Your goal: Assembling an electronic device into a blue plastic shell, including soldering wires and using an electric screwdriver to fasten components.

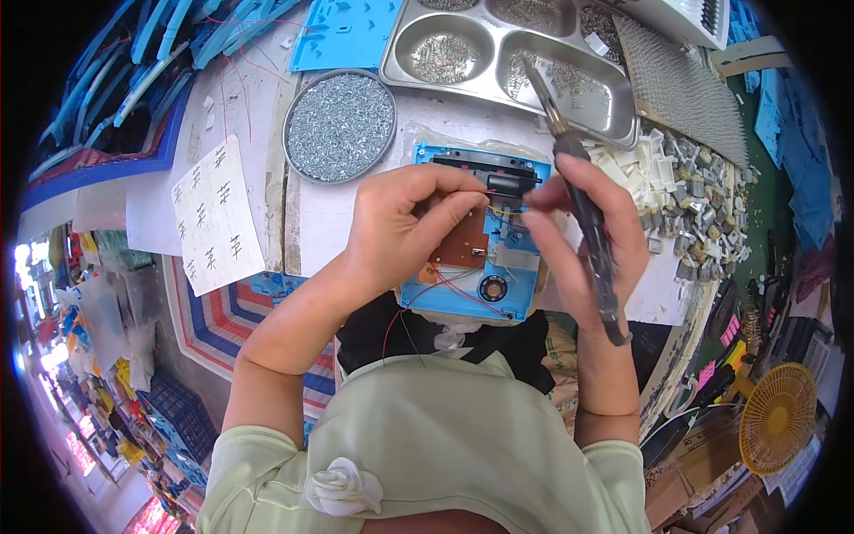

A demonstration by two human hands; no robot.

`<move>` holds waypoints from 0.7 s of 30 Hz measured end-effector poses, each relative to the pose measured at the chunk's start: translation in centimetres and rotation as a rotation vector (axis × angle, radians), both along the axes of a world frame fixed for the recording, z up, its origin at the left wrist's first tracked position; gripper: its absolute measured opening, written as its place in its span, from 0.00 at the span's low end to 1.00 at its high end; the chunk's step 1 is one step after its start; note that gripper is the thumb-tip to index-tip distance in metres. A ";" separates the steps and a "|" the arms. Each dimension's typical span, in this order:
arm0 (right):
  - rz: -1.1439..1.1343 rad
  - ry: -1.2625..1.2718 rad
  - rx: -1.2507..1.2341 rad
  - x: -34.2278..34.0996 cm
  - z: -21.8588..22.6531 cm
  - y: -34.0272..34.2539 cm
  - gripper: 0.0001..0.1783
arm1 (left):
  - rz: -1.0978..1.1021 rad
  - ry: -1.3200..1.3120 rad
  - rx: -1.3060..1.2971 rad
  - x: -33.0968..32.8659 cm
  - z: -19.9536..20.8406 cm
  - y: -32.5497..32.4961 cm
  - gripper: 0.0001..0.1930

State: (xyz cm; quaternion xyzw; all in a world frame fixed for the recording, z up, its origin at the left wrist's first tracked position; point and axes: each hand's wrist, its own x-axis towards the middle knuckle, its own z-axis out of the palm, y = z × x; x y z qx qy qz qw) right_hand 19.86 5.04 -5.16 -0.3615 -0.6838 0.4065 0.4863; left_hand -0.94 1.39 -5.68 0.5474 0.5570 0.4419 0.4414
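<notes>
A blue plastic housing [520, 301] lies in front of me, with a brown circuit board [461, 238], a black cylinder [505, 184], a round speaker [492, 287] and thin coloured wires inside. My left hand [405, 218] is closed over the board, thumb and forefinger pinching a thin wire [490, 191] beside the cylinder. In my right hand [614, 236] rests a soldering iron [587, 209], its black handle lying between the fingers and its metal tip pointing away from me. The right thumb and forefinger reach toward the yellow wire, apart from the left fingertips.
A round dish of screws [340, 125] stands left of the housing. Behind it sits a steel tray [498, 102] with small metal parts in its compartments. Piled white and grey parts [694, 196] lie at right, below a pin-covered mat [676, 84]. A paper sheet [218, 218] lies at left.
</notes>
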 end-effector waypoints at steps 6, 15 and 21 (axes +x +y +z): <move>0.128 -0.089 0.058 -1.8 -0.1 1.2 0.33 | -0.081 -0.314 -0.272 -0.4 0.4 0.5 0.06; -0.049 -0.028 0.075 -2.9 -1.1 0.6 0.33 | -0.007 -0.270 -0.167 0.0 -0.4 -0.2 0.04; -0.037 -0.149 0.320 -2.2 -1.0 -0.2 0.27 | 0.027 0.085 0.094 0.4 -0.9 0.0 0.03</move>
